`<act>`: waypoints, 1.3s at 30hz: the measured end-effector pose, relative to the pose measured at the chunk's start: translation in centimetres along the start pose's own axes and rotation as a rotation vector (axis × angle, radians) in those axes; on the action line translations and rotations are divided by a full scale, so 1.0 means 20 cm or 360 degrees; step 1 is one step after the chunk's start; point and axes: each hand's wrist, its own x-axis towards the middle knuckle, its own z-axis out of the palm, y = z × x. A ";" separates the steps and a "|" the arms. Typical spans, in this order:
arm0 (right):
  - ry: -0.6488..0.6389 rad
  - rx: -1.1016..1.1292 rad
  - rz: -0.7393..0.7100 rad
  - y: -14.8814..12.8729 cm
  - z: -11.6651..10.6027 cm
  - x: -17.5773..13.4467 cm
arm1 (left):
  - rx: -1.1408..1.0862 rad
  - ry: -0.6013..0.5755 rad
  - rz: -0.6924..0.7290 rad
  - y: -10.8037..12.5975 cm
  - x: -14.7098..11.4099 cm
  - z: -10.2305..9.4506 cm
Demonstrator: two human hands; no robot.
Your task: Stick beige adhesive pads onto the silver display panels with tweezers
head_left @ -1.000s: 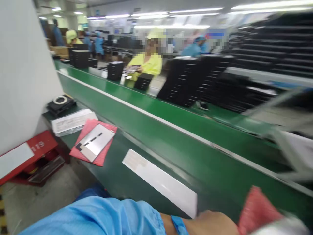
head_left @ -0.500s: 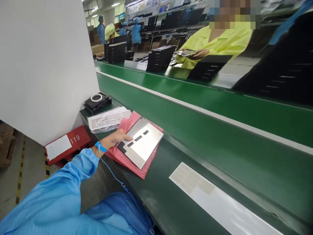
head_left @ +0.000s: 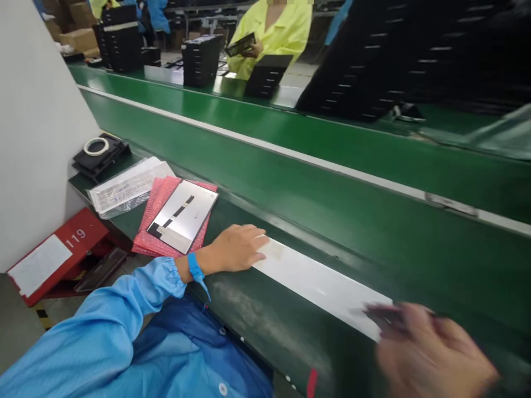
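Observation:
My left hand [head_left: 238, 247], with a blue wrist strap [head_left: 194, 268], lies over the left end of a long white label sheet [head_left: 315, 282]. Its fingers are stretched out, the thumb apart from them, and they cover the sheet's tip. Toward the sheet's right end is my right hand [head_left: 431, 354], blurred by motion, its fingers closed around a small dark object [head_left: 385, 318] too smeared to name. A flat silver panel [head_left: 185, 215] with black tape patches rests on pink bubble wrap bags [head_left: 145, 243], left of my left hand.
Sheets in a clear plastic bag [head_left: 128, 188] lie beyond the pink bags. A roll of tape [head_left: 96, 146] sits on a black holder [head_left: 103, 163] by the white wall. The green conveyor [head_left: 290, 132] runs behind; across it, a person in yellow [head_left: 286, 33] works among black stacks [head_left: 201, 61].
My left hand has let go of the silver panel and moved right onto the label sheet. My right hand has come into view with a dark object. The view has swung right and down.

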 end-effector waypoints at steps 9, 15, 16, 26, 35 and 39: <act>-0.0048 -0.0158 0.0067 0.03 0.06 0.16 | 0.0026 0.0014 0.0205 0.13 0.12 0.21; -0.0394 -0.0119 -0.0073 0.09 0.42 0.10 | 0.0027 -0.0004 0.0158 0.19 0.13 0.15; -0.0363 -0.0136 -0.0100 0.10 0.44 0.09 | 0.0034 -0.0004 0.0161 0.20 0.13 0.14; -0.0267 -0.0269 -0.0287 0.10 0.40 0.01 | -0.0005 -0.0013 0.0149 0.21 0.13 0.10; -0.0290 -0.0242 -0.0398 0.13 0.40 0.02 | 0.0000 0.0004 0.0148 0.22 0.13 0.09; -0.0304 -0.0260 -0.0393 0.12 0.40 0.02 | -0.0009 0.0001 0.0148 0.22 0.13 0.09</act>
